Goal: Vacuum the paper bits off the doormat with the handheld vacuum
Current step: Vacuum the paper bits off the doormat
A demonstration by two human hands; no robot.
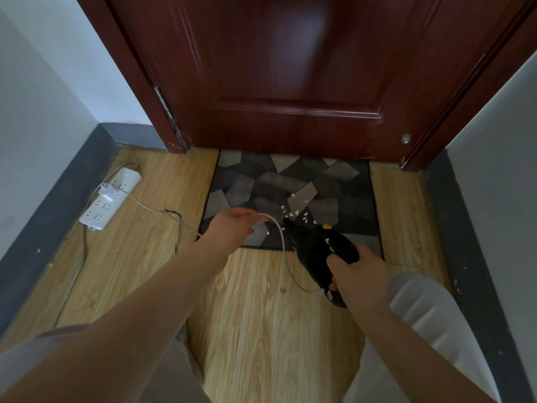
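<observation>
Head view: right hand (353, 270) grasps a black handheld vacuum (321, 253) with a yellow button, its long axis running from the hand toward the door (290, 68), nozzle down on the grey patchwork doormat (343, 196) beside white paper bits (293, 212); left hand (232, 225) pinches its white cord (280, 231).

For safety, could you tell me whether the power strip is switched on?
On, it seems: the white power strip on the wooden floor shows a small red light near its end, with a white charger plugged in.
</observation>
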